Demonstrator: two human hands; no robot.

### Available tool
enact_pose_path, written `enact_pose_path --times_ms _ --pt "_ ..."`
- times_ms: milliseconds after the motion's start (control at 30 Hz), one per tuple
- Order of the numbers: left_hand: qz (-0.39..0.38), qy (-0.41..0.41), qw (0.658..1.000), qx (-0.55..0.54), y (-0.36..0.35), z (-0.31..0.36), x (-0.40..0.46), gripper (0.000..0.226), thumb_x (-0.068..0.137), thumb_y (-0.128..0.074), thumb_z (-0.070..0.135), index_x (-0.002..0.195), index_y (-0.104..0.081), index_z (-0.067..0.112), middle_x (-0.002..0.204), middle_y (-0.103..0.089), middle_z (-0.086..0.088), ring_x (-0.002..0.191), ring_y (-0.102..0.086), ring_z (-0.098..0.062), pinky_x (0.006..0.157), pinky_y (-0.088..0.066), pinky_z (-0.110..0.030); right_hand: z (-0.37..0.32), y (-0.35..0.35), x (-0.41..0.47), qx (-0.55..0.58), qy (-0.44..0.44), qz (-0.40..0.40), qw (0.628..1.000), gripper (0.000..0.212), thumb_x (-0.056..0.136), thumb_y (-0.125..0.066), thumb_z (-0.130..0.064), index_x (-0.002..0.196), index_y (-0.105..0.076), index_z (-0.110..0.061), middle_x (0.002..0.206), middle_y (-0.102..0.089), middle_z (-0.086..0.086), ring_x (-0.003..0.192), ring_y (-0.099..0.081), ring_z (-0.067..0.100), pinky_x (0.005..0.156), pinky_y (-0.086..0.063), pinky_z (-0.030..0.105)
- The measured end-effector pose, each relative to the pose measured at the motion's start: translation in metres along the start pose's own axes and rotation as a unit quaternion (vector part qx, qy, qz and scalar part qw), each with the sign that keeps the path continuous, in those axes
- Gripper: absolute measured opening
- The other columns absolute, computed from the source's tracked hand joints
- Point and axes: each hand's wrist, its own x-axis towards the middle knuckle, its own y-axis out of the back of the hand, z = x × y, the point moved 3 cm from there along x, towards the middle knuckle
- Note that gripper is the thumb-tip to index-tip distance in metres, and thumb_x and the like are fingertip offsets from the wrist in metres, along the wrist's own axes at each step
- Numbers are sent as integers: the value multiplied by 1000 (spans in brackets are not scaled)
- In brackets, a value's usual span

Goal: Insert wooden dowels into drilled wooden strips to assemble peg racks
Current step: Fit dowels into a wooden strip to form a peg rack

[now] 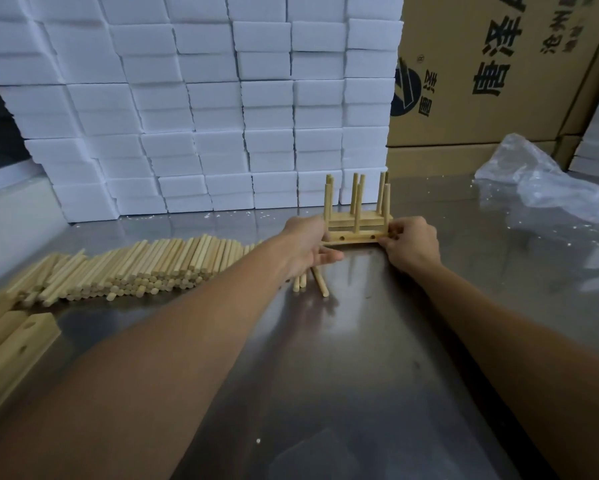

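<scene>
While the right hand (pixel 410 242) pinches the near end of a pale drilled wooden strip (pixel 355 238) between thumb and curled fingertips, the left hand (pixel 308 242) meets the strip's other end, fingers bent round a small bundle of short round wooden dowels (pixel 320 284) whose ends stick out below the palm. That bundle seems kept there as a ready supply, so pegs can be fed without reaching away. Between the two hands the strip lies flat on the brushed steel tabletop (pixel 360 341), with one dowel standing in it and two empty holes facing the camera; holding both ends probably keeps it from sliding as pegs are pressed in. Just beyond the fingers, touching the strip, stand finished peg racks (pixel 356 202) with upright pegs. To the outside of the left forearm lies a long heap of loose dowels (pixel 135 268), and nearer the elbow more drilled strips (pixel 10 348). Beyond both hands rises a wall of white foam blocks (pixel 204 98); past the right hand are brown printed cardboard boxes (pixel 481 81) and crumpled clear plastic sheeting (pixel 540 181).
</scene>
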Motion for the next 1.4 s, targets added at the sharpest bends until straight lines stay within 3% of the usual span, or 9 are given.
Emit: enact_pose_path --times_ms 133,400,533,733,900,1067,1167,1267,1400 --pt "-21 12 1000 -14 -8 4 18 35 94 -37 -11 127 -41 -6 139 -43 -27 42 -63 -20 41 -51 -21 2 -8 18 -22 -36 2 999 4 87 -68 -12 91 -70 -10 89 -63 7 92 -61 30 77 -44 30" --pt "-69 29 996 -36 -22 5 31 34 92 -40 -11 122 -37 6 154 -22 -17 86 -65 -32 52 -58 -27 2 -13 33 -28 -82 21 996 13 81 -61 -3 93 -67 -3 89 -66 13 83 -63 30 68 -50 32" --pt "-92 32 995 0 -23 2 35 33 92 -42 -10 121 -41 6 149 -29 -21 81 -65 -28 53 -57 -27 5 -15 35 -23 -81 36 996 10 81 -60 -2 89 -66 -3 82 -62 11 80 -61 29 68 -48 32" --pt "-103 26 993 46 -25 -1 37 33 94 -40 -8 124 -35 6 147 -27 -20 50 -69 -19 47 -54 -24 8 -16 33 -23 -65 26 997 8 83 -61 -6 89 -66 -4 79 -63 10 77 -64 29 68 -53 34" --pt "-102 29 993 59 -25 0 40 51 95 -39 -8 144 -28 4 153 -25 -23 51 -70 -19 49 -55 -25 8 -15 32 -22 -59 15 998 9 84 -61 -10 90 -65 -5 83 -66 12 78 -67 30 75 -58 38" --pt "-78 15 995 55 -24 4 35 32 94 -40 -9 124 -40 3 137 -36 -19 73 -68 -23 57 -60 -27 6 -13 29 -17 -54 3 998 12 85 -62 -13 95 -63 -7 87 -66 11 79 -68 29 80 -59 43" --pt "-54 3 997 61 -17 4 29 17 96 -39 -5 111 -46 -1 125 -45 -19 60 -67 -19 55 -59 -25 4 -10 22 -25 -40 13 999 15 85 -62 -13 97 -62 -5 90 -64 11 84 -65 29 80 -57 42" --pt "-2 -16 999 50 -5 2 24 20 97 -39 -4 115 -48 -3 98 -46 -11 56 -65 -19 51 -57 -24 1 -6 11 -31 -30 24 999 16 85 -60 -14 98 -61 -6 96 -62 12 86 -63 29 81 -55 39" --pt "73 -64 995 37 17 -2 8 17 95 -42 -3 103 -57 2 101 -58 -15 38 -60 -16 45 -53 -24 -5 -1 -8 -18 -27 2 999 11 85 -59 -11 90 -68 -6 81 -69 10 72 -68 28 77 -59 41"
